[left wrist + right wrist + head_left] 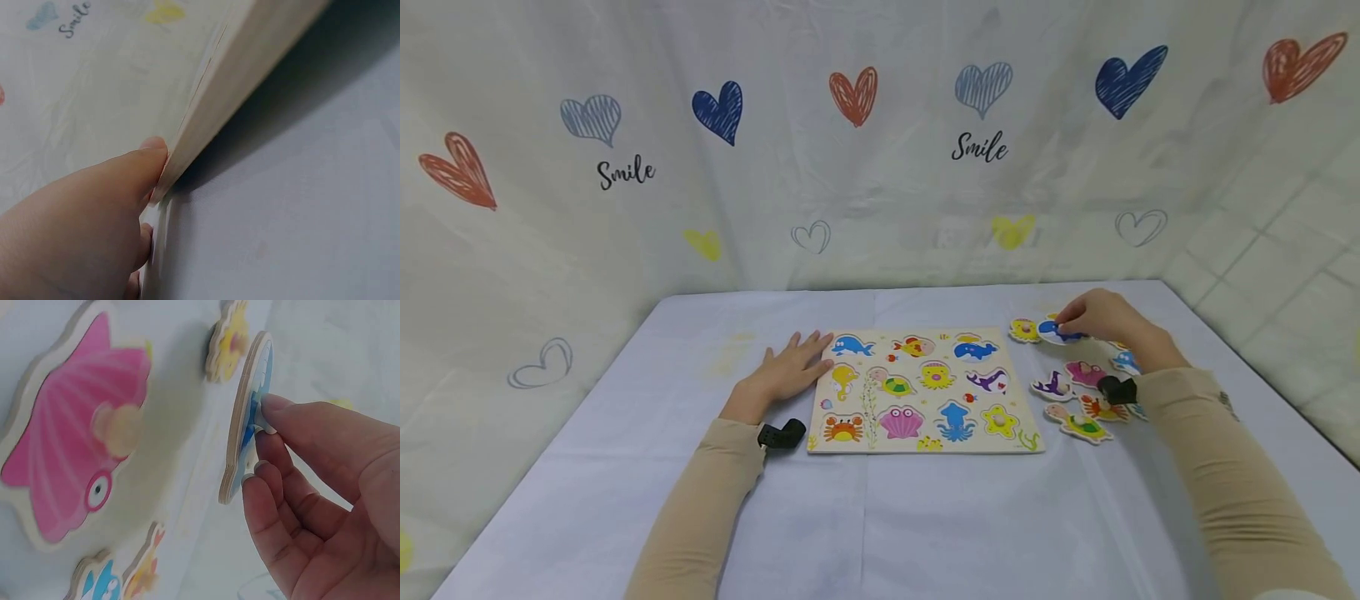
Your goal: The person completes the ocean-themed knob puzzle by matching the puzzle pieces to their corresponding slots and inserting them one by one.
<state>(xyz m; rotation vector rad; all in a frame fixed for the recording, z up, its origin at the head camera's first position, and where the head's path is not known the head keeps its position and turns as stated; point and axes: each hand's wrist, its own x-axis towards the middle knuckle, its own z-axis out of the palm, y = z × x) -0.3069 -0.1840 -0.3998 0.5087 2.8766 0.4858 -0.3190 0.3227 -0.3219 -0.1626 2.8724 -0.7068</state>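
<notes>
My right hand [1105,318] pinches a blue whale puzzle piece [1051,335] at the back right of the table. In the right wrist view the thumb and fingertips close on its knob side, and the whale piece [240,419] shows its wooden edge. Straight fingers of my left hand [788,368] rest at the upper left edge of the wooden puzzle board [880,333]. Up close, the left thumb [153,156] lies against the side of the board [206,119]. Printed sea animals cover the board.
Loose knobbed pieces lie right of the board: a yellow octopus [1022,330], a pink shell [1084,373], a purple whale [1051,386], a turtle [1081,425], a crab [1101,408] and a blue piece [1124,361]. A white cloth [925,525] covers the table; a printed curtain [895,183] hangs behind.
</notes>
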